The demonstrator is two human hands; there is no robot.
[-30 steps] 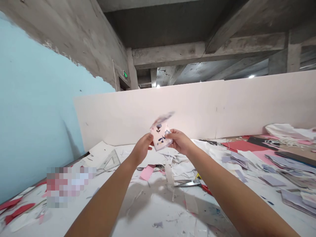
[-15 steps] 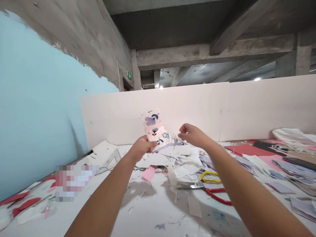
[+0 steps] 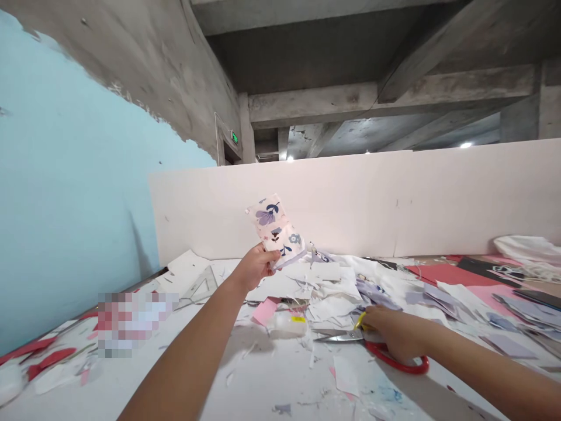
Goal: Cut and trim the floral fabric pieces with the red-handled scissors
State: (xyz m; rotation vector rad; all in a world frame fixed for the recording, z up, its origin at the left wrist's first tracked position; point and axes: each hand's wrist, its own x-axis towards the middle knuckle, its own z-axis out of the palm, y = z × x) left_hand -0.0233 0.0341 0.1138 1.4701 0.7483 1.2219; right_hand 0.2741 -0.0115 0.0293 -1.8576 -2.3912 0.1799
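Many pale scraps [image 3: 335, 286] litter the white table [image 3: 258, 368]. Near dial centre, left hand [image 3: 256, 268] pinches a flower-printed piece [image 3: 275, 231], raised clear of the surface, thumb in front. At five o'clock, right hand [image 3: 394, 330] curls over the scissors [image 3: 350, 335] at their yellow-and-red handles; cannot tell whether the fingers are closed on them. Set square [image 3: 193, 290] at eight, red sheet [image 3: 442, 279] toward four. Blue wall [image 3: 74, 175] at nine; pale board [image 3: 328, 199] behind table; concrete beams [image 3: 315, 108] at twelve, green sign [image 3: 235, 137] at eleven.

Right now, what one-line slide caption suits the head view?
Left fingers hold up a flower-patterned piece; right fingers at the scissors, amid scattered scraps.
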